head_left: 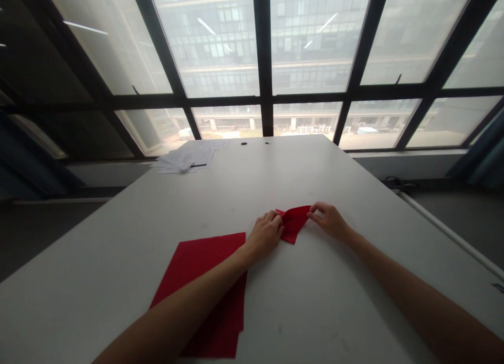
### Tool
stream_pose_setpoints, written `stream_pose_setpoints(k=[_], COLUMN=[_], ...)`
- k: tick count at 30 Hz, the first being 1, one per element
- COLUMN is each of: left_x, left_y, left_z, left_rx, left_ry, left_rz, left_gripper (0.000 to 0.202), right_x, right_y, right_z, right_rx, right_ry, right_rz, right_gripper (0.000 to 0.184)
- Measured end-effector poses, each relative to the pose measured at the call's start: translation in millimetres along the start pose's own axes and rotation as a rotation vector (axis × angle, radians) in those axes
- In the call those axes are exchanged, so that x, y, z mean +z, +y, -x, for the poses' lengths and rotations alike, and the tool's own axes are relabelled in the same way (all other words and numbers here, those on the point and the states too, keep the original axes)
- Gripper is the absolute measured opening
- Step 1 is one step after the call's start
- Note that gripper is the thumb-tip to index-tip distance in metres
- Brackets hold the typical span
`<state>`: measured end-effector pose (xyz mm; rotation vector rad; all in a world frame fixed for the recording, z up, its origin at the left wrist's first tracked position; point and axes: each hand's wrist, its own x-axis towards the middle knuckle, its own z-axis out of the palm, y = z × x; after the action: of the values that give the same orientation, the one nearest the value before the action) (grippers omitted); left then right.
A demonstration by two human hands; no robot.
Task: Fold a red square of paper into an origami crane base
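A small folded piece of red paper (293, 223) lies on the white table (315, 301) between my hands, one flap of it lifted. My left hand (266, 232) rests on its left side with curled fingers, holding it against the tabletop. At the upper right corner, my right hand (326, 218) pinches the raised flap between thumb and fingers. Larger red sheets (212, 256) lie flat to the left, partly hidden under my left forearm. How the piece is folded beneath my left fingers cannot be seen.
White papers (189, 156) are spread at the table's far left, with a dark pen (198, 165) on them. Two small dark round spots sit near the far edge. Large framed windows (220, 43) stand behind the table. A cable (399, 183) lies beyond the right edge.
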<state>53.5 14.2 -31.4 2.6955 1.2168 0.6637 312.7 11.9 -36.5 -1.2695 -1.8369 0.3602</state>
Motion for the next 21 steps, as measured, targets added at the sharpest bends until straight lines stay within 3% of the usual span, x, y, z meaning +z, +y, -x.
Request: stream_pose_setpoints(k=[1,4,6,8,13,18,21], left_x=[-0.8,-2.3,-2.0,-1.1,1.0,1.9,1.4], left_y=[0.6,1.4,0.9,-0.2,-3.0,-4.5,-3.5], left_z=[0.4,1.2,1.1,0.7,-0.9,-3.0,-4.2], left_rx=[-0.003,0.011,0.029,0.044,0.091,0.169,0.193], left_ry=[0.005,0.025,0.023,0.013,0.038,0.046,0.047], left_rz=[0.018,0.059,0.037,-0.001,-0.020,0.001,0.057], left_gripper=[0.012,0.048,0.062,0.058,0.036,0.035,0.037], right_x=[0.8,4.3,6.6,8.3,8.0,8.5,11.4], right_y=[0.0,0.4,1.4,3.1,4.7,-12.3,-26.5], right_z=[0.6,2.0,2.6,2.8,2.8,4.8,5.9], right_rx=[0.014,0.044,0.056,0.048,0.007,-0.122,-0.184], right_ry=[0.006,0.026,0.024,0.015,0.024,0.031,-0.011], right_rz=[0.002,-0.009,-0.007,0.053,0.205,0.371,0.497], right_gripper=[0.016,0.014,0.029,0.039,0.013,0.036,0.031])
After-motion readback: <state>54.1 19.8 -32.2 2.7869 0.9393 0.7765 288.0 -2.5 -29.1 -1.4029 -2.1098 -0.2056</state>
